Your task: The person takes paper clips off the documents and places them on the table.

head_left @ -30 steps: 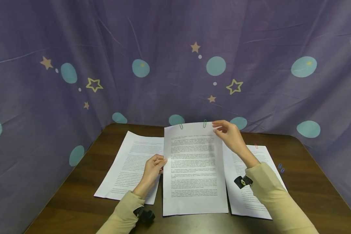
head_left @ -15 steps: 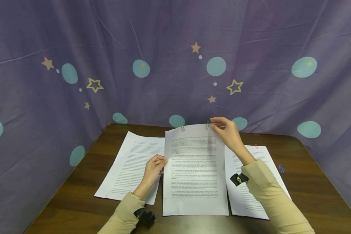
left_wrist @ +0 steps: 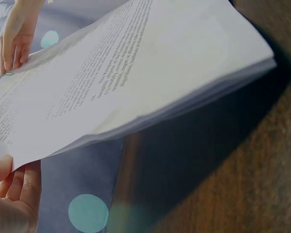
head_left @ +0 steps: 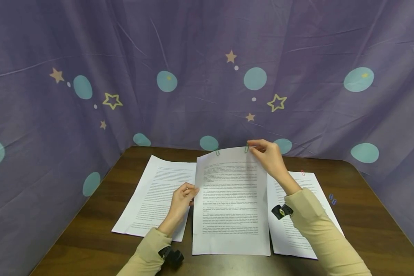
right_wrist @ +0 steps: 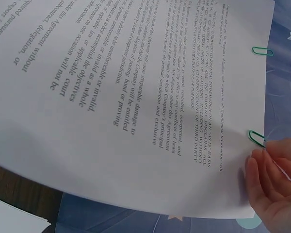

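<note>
A thick stack of printed paper (head_left: 231,245) is tilted up at the middle of the table, its top edge raised. My left hand (head_left: 182,199) pinches its left edge, thumb on the front and fingers behind, as the left wrist view also shows. Two green paper clips sit on the top edge. One, the left paper clip (right_wrist: 263,51), is untouched. At the right paper clip (right_wrist: 255,138), the fingertips of my right hand (head_left: 270,157) pinch the outer end where it sticks out past the paper's edge.
On the wooden table (head_left: 89,230) lies another printed stack (head_left: 151,199) to the left. A third stack (head_left: 289,230) lies to the right, with a red paper clip (head_left: 302,173) on top. Two small blue clips (head_left: 332,199) lie at far right. A patterned curtain (head_left: 207,50) hangs behind.
My right hand has shifted slightly left onto the right green clip. The stack's top edge has moved a little right and down. My left hand keeps its grip in place.
</note>
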`<state>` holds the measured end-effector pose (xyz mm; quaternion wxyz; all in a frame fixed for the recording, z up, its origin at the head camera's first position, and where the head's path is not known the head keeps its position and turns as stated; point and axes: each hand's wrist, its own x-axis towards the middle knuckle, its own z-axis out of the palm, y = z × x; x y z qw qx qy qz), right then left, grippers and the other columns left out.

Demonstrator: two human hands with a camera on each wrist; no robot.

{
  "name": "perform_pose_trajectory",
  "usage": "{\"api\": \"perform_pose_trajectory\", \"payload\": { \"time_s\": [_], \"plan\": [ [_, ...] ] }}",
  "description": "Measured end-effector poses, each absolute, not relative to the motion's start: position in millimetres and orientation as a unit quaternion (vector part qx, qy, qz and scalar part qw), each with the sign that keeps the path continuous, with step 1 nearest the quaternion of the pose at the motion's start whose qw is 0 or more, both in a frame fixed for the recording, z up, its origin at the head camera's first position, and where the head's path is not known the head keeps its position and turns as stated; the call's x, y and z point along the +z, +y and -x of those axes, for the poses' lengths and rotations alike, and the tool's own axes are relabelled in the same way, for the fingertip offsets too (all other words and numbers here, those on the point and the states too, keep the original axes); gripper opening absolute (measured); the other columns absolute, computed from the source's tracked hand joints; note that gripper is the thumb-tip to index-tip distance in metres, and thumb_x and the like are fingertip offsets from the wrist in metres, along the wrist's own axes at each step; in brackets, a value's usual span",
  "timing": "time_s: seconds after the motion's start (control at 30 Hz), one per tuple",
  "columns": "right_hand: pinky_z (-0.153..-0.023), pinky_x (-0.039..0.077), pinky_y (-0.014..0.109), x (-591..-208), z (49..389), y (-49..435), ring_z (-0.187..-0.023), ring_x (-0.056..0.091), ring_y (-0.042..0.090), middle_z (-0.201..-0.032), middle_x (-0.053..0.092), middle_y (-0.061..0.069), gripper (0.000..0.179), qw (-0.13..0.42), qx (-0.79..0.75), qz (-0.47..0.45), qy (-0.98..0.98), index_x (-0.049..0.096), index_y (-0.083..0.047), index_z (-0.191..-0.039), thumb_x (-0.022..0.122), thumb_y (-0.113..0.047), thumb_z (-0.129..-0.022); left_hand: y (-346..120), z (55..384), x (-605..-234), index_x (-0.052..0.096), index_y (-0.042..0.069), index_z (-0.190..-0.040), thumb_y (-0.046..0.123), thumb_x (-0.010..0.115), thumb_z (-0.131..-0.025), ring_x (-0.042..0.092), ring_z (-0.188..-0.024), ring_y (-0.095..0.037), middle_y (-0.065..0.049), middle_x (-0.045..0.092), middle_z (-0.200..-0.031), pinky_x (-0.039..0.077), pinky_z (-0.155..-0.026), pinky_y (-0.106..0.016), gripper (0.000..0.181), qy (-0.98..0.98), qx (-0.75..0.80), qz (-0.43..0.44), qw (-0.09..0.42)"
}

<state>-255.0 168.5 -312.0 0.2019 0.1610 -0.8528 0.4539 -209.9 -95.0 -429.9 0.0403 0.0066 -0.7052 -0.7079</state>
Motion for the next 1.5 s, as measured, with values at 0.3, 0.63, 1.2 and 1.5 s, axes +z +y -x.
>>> {"api": "perform_pose_trajectory", "payload": {
  "time_s": [0.3, 0.63, 1.2, 1.5],
  "plan": [
    [-0.061, 0.046, 0.021, -313.9, 253.4, 170.4, -0.075, 0.061, 0.018, -0.09, 0.066, 0.011, 0.015, 0.217, 0.464, -0.162, -0.844, 0.067, -0.002, -0.095, 0.061, -0.008, -0.082, -94.5, 206.4, -427.9, 0.053, -0.009, -0.09, 0.0, 0.057, -0.083, 0.049, -0.054, -0.006, 0.002, 0.063, -0.068, 0.042, -0.049, -0.02, 0.013, -0.701, -0.712, -0.001, 0.035],
    [-0.059, 0.045, 0.016, -315.6, 250.3, 174.6, -0.072, 0.06, 0.02, -0.086, 0.066, 0.013, 0.013, 0.213, 0.483, -0.16, -0.834, 0.067, -0.001, -0.093, 0.06, -0.007, -0.083, -90.4, 200.5, -418.0, 0.052, -0.011, -0.089, -0.002, 0.056, -0.082, 0.049, -0.053, -0.006, 0.001, 0.063, -0.067, 0.042, -0.048, -0.019, 0.011, -0.701, -0.712, 0.001, 0.036],
    [-0.069, 0.049, 0.017, -315.6, 249.8, 186.6, -0.068, 0.062, 0.003, -0.077, 0.064, -0.012, 0.03, 0.179, 0.647, -0.107, -0.734, 0.059, 0.011, -0.103, 0.061, -0.01, -0.083, -92.3, 207.8, -429.8, 0.051, -0.013, -0.09, -0.002, 0.057, -0.082, 0.047, -0.052, -0.005, 0.005, 0.061, -0.065, 0.04, -0.047, -0.019, 0.015, -0.697, -0.716, 0.016, 0.048],
    [-0.077, 0.047, 0.02, -337.1, 254.0, 213.0, -0.072, 0.064, 0.011, -0.084, 0.067, 0.0, 0.032, 0.159, 0.649, -0.109, -0.736, 0.061, 0.007, -0.103, 0.065, -0.015, -0.081, -97.8, 208.8, -431.2, 0.051, -0.012, -0.09, -0.001, 0.058, -0.081, 0.049, -0.054, -0.006, 0.001, 0.063, -0.068, 0.042, -0.046, -0.018, 0.015, -0.691, -0.721, -0.002, 0.051]
  ]
}}
